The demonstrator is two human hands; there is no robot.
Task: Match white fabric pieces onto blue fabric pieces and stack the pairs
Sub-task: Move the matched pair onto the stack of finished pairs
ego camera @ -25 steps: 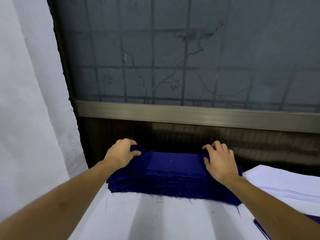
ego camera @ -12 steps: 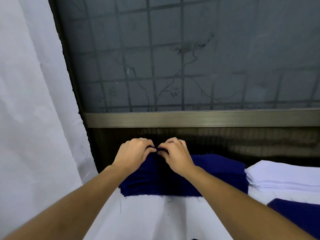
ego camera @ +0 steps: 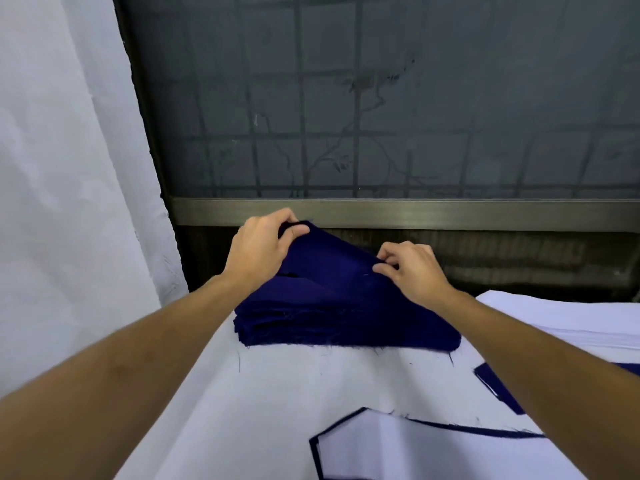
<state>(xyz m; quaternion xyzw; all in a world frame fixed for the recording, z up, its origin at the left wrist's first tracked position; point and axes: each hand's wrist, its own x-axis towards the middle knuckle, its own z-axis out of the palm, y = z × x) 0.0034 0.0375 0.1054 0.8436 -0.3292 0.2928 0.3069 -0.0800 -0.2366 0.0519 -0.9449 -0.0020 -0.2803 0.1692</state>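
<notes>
Single head cam, wide-angle, looking forward and down along both forearms. Close range: table [ego camera: 277, 410] fills the lower frame, dark window [ego camera: 381, 98] straight ahead above it, white curtain [ego camera: 69, 168] at left. No second view to overlap.

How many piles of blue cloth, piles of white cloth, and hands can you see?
Piles of blue cloth: 1, the blue stack, its top blue piece being lifted
Piles of white cloth: 1, the white stack
Hands: 2, the left hand and the right hand
Total: 4
</notes>
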